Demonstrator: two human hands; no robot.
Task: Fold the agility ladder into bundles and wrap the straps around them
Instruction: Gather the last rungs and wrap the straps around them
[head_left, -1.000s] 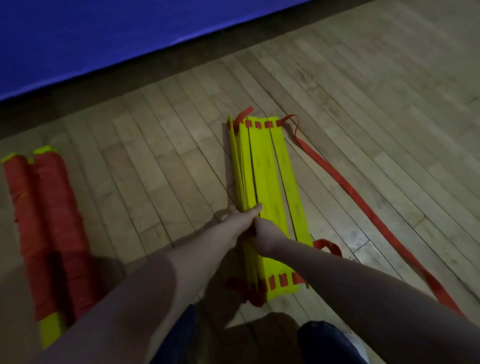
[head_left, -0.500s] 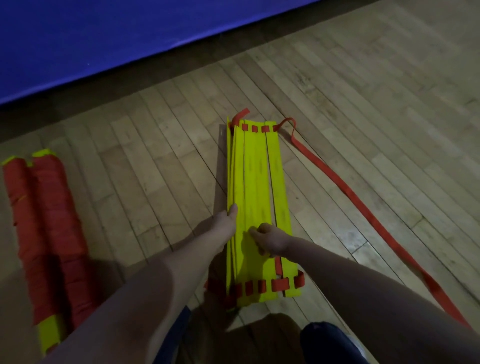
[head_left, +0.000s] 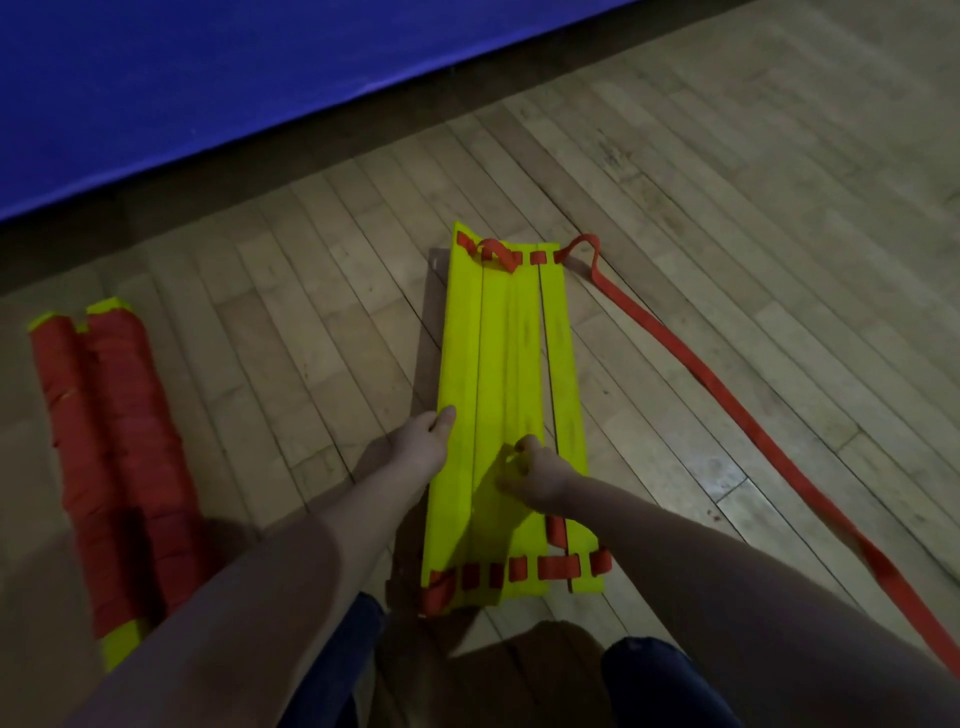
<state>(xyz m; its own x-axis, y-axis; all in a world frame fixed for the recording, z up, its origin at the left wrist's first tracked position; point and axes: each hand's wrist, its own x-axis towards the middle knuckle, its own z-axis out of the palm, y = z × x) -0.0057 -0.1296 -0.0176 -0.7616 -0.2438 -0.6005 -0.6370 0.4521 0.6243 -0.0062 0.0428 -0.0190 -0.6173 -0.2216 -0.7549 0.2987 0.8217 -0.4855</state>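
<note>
Now, with my left hand (head_left: 423, 441) flat-fingered against the left edge of the yellow rungs (head_left: 506, 415) on the wooden floor (head_left: 322, 322) and my right hand (head_left: 535, 473) curled, pinching nothing I can tell, I should square them before winding the red strap (head_left: 727, 384).

Yellow agility ladder lying gathered flat on the floor, two finished bundles sitting off to the left.

The stacked yellow rungs (head_left: 506, 395) are lying side by side lengthwise, overlapping, with short red webbing tabs showing across both ends. A loose red strap (head_left: 727, 410) is trailing from the far right corner toward the lower right. Two strap-wrapped bundles (head_left: 111, 457) are lying touching, yellow ends poking out.
</note>
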